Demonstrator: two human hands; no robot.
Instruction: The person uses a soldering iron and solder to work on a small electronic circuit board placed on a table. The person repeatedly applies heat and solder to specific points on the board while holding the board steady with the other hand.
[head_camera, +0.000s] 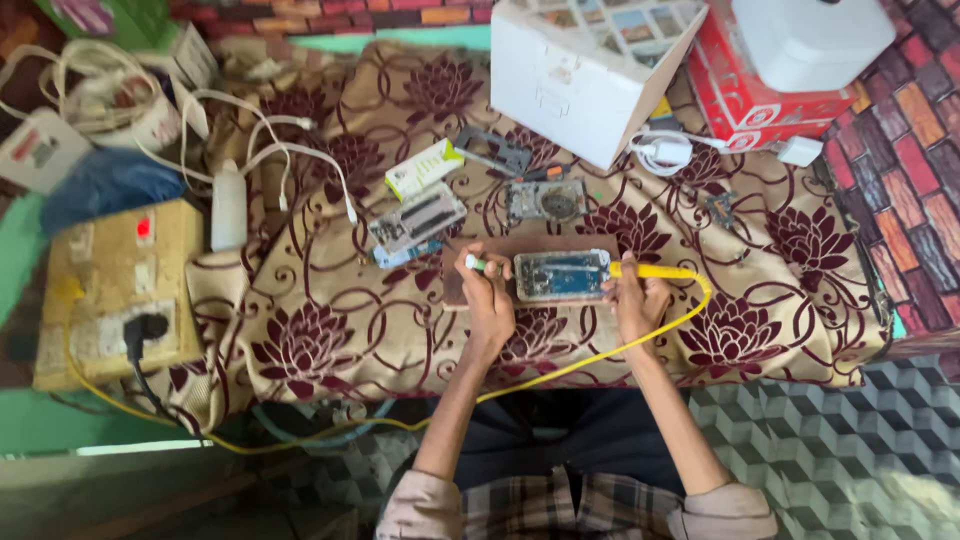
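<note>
The counter (330, 340) is draped in a beige cloth with maroon flowers, and a white box (575, 75) stands at its far edge. On a brown board (455, 285) near the front edge lies the opened phone (562, 276), its long axis running left to right, directly between the 2 hands. The right hand (640, 300) is closed around a yellow soldering iron (655, 271), which lies along the same axis with its tip meeting the phone's right end; its yellow cord (590, 358) loops back toward the person. The left hand (488, 295) grips a small green-and-white tool (480, 264), which sits just beside the phone's left end. Both hands are about equally near the phone.
</note>
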